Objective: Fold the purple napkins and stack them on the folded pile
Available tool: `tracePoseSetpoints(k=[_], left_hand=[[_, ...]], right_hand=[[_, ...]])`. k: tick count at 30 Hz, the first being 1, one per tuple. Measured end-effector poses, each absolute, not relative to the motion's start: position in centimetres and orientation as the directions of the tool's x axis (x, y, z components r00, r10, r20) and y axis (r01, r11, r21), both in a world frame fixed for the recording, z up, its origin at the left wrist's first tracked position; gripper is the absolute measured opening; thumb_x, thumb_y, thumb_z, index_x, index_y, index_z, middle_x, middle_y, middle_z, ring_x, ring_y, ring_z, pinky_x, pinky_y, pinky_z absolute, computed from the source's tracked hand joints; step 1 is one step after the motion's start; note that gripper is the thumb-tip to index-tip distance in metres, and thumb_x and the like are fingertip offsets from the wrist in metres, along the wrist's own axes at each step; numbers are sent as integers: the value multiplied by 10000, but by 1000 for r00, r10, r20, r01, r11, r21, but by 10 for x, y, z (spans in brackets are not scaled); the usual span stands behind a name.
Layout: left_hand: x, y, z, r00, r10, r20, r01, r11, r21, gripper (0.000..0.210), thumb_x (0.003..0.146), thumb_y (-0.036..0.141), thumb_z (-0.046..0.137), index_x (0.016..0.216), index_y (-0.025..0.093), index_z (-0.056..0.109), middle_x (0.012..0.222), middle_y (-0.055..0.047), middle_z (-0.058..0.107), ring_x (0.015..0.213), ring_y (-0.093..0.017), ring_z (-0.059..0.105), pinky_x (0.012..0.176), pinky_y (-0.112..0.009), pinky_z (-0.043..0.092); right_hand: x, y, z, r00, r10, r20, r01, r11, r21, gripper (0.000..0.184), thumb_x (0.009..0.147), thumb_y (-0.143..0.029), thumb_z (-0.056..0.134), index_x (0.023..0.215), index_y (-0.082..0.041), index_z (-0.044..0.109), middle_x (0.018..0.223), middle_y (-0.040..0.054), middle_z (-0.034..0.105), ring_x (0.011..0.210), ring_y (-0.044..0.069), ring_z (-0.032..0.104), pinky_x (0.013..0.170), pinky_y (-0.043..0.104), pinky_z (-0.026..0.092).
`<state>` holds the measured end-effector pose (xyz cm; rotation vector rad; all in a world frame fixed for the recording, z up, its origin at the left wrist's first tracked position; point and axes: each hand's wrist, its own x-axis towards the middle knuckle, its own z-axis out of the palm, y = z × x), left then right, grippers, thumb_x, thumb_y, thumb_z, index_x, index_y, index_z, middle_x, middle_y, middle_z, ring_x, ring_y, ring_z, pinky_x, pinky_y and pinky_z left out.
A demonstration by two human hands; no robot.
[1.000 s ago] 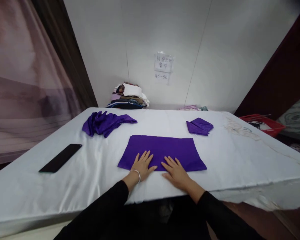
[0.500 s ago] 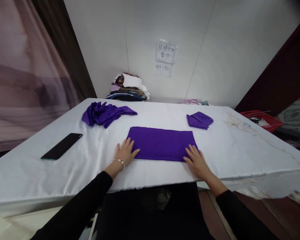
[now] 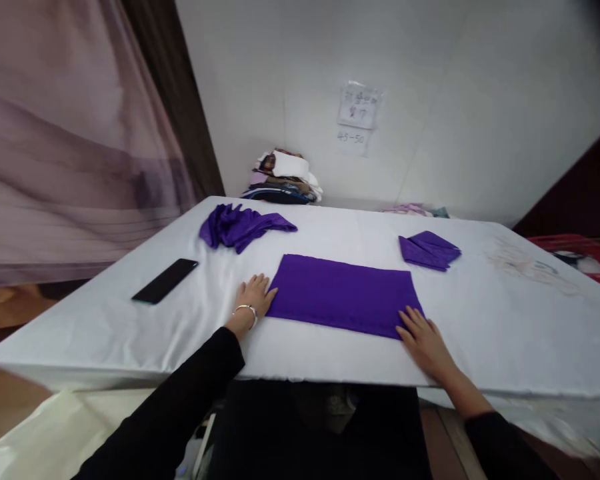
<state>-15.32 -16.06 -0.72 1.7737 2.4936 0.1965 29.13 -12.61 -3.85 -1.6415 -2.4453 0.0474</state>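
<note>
A purple cloth napkin point(image 3: 343, 293) lies flat in front of me, folded into a wide rectangle. My left hand point(image 3: 256, 295) rests at its left edge, palm down with the fingers stretched out and the thumb on the cloth. At the lower right corner, my right hand point(image 3: 423, 337) lies flat with its fingertips on the fabric. Neither hand grips anything. Farther back on the left is a crumpled purple cloth point(image 3: 240, 228). A folded purple napkin point(image 3: 430, 251), pointed in shape, sits at the back right.
A white cloth covers the table point(image 3: 330, 360). On the left lies a black phone point(image 3: 166, 281). A pile of folded clothes point(image 3: 283, 179) stands at the wall, below and left of a paper sign point(image 3: 357, 110). Beyond the right edge is a red basket point(image 3: 580, 245).
The camera view has turned left, so the things appear shifted to the right. My left hand has slid slightly outward on the napkin's left edge; the right stays at its right corner.
</note>
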Motion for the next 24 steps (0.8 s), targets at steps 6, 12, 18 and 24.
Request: tracePoseSetpoints(k=[6, 12, 18, 24], left_hand=[[-141, -146, 5, -402, 911, 92, 882, 358, 307, 393, 898, 424, 438, 1193, 206, 578, 1406, -76, 466, 1318, -220, 364, 1081, -395, 272], [-138, -109, 8, -454, 888, 73, 838, 398, 374, 330, 848, 410, 525, 1076, 197, 632, 1253, -90, 586, 1202, -243, 475, 1013, -378, 329], [-146, -79, 2, -499, 862, 85, 799, 420, 429, 265, 796, 378, 597, 979, 197, 657, 1161, -85, 630, 1158, -248, 501, 990, -368, 331], [-153, -62, -1, -533, 839, 115, 755, 409, 512, 164, 829, 329, 550, 848, 218, 670, 1098, -33, 660, 1025, -175, 574, 900, -277, 389]], right_hand=[[308, -119, -65, -348, 896, 276, 922, 381, -75, 553, 913, -470, 236, 1307, -192, 505, 1428, 109, 422, 1344, 277, 324, 1046, 510, 304], [313, -114, -75, -335, 876, 348, 911, 395, -117, 557, 904, -506, 259, 1287, -189, 510, 1405, 126, 441, 1339, 312, 322, 998, 526, 370], [315, -111, -75, -287, 878, 383, 889, 393, -234, 596, 884, -567, 297, 1282, -174, 502, 1410, 154, 424, 1313, 333, 364, 1009, 527, 377], [312, -106, -61, -131, 950, 284, 850, 255, -461, 645, 853, -596, 359, 1316, -164, 479, 1414, 148, 429, 1290, 312, 412, 1038, 478, 378]])
